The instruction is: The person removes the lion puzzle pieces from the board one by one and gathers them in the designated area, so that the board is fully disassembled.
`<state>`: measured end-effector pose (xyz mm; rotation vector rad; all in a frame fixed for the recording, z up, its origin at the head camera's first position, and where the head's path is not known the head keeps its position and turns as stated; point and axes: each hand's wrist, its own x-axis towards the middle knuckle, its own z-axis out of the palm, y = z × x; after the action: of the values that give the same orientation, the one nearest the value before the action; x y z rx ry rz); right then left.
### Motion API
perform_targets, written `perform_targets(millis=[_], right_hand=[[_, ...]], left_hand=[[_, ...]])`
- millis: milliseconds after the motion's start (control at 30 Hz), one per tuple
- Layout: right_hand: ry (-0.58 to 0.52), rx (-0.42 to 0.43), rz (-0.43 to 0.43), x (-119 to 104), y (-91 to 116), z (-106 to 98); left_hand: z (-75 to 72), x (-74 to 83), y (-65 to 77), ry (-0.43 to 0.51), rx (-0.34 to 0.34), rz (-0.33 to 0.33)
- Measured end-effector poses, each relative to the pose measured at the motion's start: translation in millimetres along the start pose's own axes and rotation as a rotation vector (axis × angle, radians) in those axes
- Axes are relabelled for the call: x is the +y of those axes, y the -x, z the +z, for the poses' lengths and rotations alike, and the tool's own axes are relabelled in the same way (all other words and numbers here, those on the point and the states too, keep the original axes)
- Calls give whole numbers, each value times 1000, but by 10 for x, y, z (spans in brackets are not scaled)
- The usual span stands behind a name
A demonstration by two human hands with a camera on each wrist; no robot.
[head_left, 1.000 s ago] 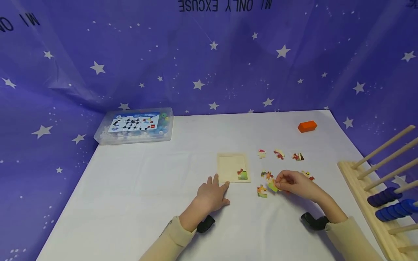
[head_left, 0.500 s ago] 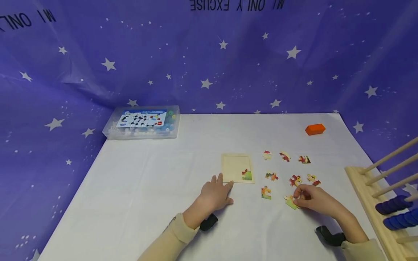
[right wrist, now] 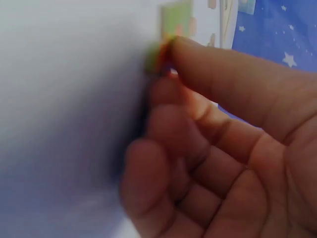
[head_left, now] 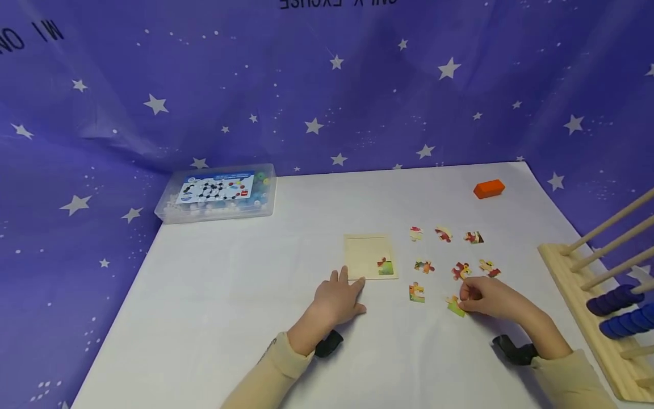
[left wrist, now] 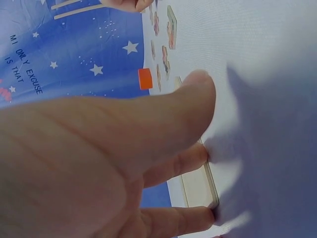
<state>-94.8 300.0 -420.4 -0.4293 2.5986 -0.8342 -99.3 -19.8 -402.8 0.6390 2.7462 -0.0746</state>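
My right hand (head_left: 493, 298) pinches a green-and-yellow jigsaw piece (head_left: 455, 307) between thumb and index finger, low over the white table. In the right wrist view the pinched piece (right wrist: 153, 58) is blurred at the fingertips. My left hand (head_left: 336, 298) lies with spread fingers, its fingertips at the near edge of a shallow wooden puzzle tray (head_left: 363, 253). One green-and-red jigsaw piece (head_left: 385, 266) sits in the tray's near right corner. Just beyond the right hand lies a red-and-yellow piece (head_left: 461, 271); to its left is an orange-and-green piece (head_left: 416, 292).
Several more loose pieces (head_left: 443, 234) lie spread right of the tray. An orange block (head_left: 489, 188) is at the back right. A wooden bead frame (head_left: 587, 318) lines the right edge; a clear plastic box (head_left: 217, 193) stands at the back left.
My right hand has moved right and nearer me with the jigsaw piece, uncovering the red-and-yellow piece, and then stayed about there. My left hand keeps its place at the tray.
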Motion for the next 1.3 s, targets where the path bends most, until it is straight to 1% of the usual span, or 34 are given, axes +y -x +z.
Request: perform_targets(millis=[100,200,300,433,467,567,633,700,833,1000,1100,1300], right_hand=[[45,-21,-16,-96,-53,-58],[77,-18,-59,-256,-194,-86],[135,19,-155,-415,-396,-60],[237,47,-323,-534,-670,-1],[257,37,-357,-551,-725,9],[304,-35,-405,-584,-844,21],[332,-89,-412,-593,-889,19],[345,-129,-396,-603,-917,15],[356,-157,-376,-619,-951,8],[351,-161,-359,-636,-988,10],[351,-147,-373,-657,-1017,19],[400,-102,-399,-691,-1076,48]], left_hand=[[10,13,-18,-5,10,8],[10,21,-19,2,7,0],[9,27,-8,9,6,0],[17,33,-10,9,18,-1],[20,33,-15,9,19,-3],[24,35,-27,10,23,-6],[27,40,-31,8,27,-7],[33,42,-32,2,33,-6],[36,46,-36,-7,43,-8],[38,41,-38,-17,44,-12],[33,40,-32,-23,46,-15],[22,37,-14,-41,45,-18]])
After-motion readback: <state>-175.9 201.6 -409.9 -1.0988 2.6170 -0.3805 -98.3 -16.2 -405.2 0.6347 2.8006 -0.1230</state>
